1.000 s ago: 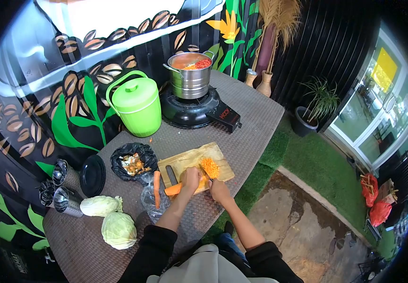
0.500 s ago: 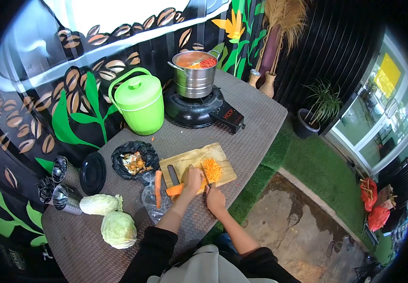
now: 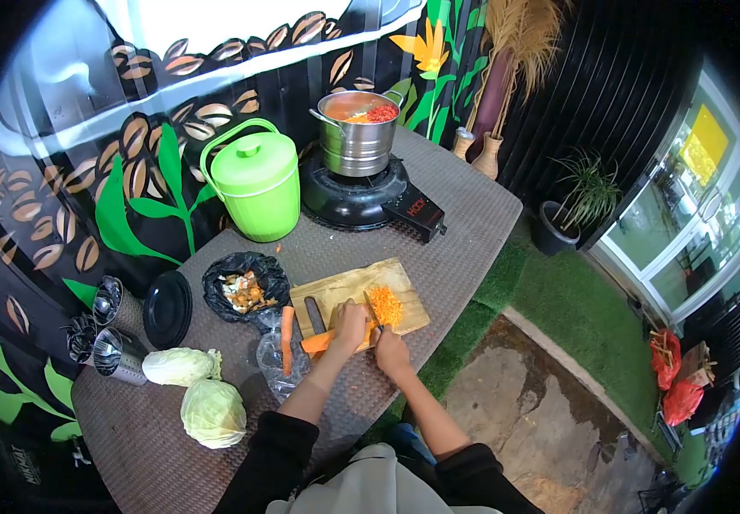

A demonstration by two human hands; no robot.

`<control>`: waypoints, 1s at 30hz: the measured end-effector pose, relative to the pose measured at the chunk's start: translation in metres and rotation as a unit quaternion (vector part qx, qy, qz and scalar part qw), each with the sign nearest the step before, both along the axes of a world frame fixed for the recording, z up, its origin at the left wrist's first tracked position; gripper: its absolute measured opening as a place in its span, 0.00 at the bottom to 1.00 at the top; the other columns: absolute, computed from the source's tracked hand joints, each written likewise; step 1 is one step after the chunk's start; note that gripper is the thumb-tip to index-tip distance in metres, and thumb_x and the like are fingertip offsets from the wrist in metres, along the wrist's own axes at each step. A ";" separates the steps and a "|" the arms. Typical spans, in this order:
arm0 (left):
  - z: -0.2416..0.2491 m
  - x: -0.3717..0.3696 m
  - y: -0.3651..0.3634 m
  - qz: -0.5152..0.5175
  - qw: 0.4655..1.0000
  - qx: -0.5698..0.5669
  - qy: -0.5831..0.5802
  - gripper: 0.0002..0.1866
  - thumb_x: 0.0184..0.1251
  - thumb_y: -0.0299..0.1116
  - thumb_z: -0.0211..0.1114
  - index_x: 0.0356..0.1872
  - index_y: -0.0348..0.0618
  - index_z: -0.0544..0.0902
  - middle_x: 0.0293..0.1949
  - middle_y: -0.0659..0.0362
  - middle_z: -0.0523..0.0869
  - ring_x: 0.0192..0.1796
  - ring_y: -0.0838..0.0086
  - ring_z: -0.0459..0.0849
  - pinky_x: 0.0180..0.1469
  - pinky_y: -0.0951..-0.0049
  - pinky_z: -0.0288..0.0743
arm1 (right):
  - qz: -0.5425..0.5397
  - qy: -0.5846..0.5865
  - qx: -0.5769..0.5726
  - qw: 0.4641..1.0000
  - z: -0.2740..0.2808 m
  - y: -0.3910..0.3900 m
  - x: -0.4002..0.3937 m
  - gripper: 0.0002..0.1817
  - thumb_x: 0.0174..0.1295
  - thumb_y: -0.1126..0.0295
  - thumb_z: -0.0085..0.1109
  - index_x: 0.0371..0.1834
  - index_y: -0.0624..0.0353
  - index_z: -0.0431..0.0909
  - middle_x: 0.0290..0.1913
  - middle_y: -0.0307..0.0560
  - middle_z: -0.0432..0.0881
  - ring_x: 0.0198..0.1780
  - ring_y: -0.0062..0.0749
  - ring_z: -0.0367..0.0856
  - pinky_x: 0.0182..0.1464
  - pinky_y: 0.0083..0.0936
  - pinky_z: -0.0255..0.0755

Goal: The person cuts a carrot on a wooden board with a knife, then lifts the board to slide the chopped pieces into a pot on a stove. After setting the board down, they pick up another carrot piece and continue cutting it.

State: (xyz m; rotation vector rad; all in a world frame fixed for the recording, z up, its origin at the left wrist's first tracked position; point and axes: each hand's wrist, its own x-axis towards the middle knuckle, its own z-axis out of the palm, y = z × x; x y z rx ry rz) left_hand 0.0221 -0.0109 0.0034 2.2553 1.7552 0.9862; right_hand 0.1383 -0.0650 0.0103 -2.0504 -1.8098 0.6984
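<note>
A wooden cutting board (image 3: 398, 276) lies on the woven-look table in front of me. My left hand (image 3: 352, 325) is closed over a carrot (image 3: 317, 343), pressing it on the board; its orange end sticks out to the left. In my right hand (image 3: 391, 352) is a knife (image 3: 369, 307), fingers wrapped round the handle, its blade right beside the carrot's cut end. Finely chopped carrot (image 3: 384, 306) is heaped to the right of the blade. A dark-handled utensil (image 3: 313, 315) rests on the board's left part. Another carrot (image 3: 287, 341) lies on a clear plastic bag (image 3: 272, 364).
A black bag of peelings (image 3: 246, 289) sits left of the board, with two cabbages (image 3: 214, 414) nearer me. Behind are a green lidded bucket (image 3: 260, 193) and a steel pot (image 3: 357, 146) on a black stove (image 3: 349, 199). Metal utensil holders (image 3: 119, 355) stand far left beside black plates (image 3: 167, 310).
The view has shifted very slightly. Both hands stay at the carrot in nearly the same place, with the knife still beside its cut end.
</note>
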 end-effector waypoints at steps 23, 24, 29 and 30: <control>0.005 -0.015 0.006 -0.030 0.991 -0.128 -0.026 0.00 0.42 0.31 0.70 0.18 0.51 0.87 0.24 0.53 0.84 0.41 0.64 0.78 0.55 0.57 0.60 | -0.012 -0.019 -0.018 1.000 0.005 -0.009 -0.013 0.21 0.70 0.57 0.39 0.43 0.68 0.69 0.37 0.69 0.80 0.41 0.62 0.80 0.44 0.49 0.74; 0.004 -0.014 0.004 -0.038 0.992 -0.116 -0.017 0.01 0.43 0.31 0.69 0.19 0.52 0.87 0.25 0.54 0.84 0.40 0.63 0.78 0.53 0.59 0.61 | -0.012 -0.018 -0.020 1.000 -0.002 -0.005 -0.008 0.21 0.70 0.57 0.39 0.43 0.68 0.69 0.37 0.69 0.80 0.41 0.62 0.80 0.44 0.49 0.74; -0.007 -0.018 -0.003 -0.018 0.998 -0.060 -0.002 0.02 0.46 0.31 0.68 0.21 0.53 0.88 0.26 0.57 0.84 0.40 0.65 0.78 0.51 0.62 0.61 | 0.021 -0.027 0.031 0.999 0.006 -0.007 -0.006 0.21 0.70 0.55 0.39 0.40 0.67 0.69 0.33 0.68 0.80 0.37 0.61 0.81 0.39 0.48 0.75; -0.003 -0.019 -0.004 -0.033 0.997 -0.062 -0.012 0.02 0.46 0.31 0.68 0.22 0.53 0.88 0.26 0.57 0.84 0.40 0.66 0.78 0.51 0.62 0.60 | 0.022 -0.027 0.031 0.999 0.010 -0.012 -0.011 0.21 0.70 0.55 0.39 0.40 0.67 0.69 0.33 0.68 0.80 0.37 0.61 0.81 0.39 0.48 0.75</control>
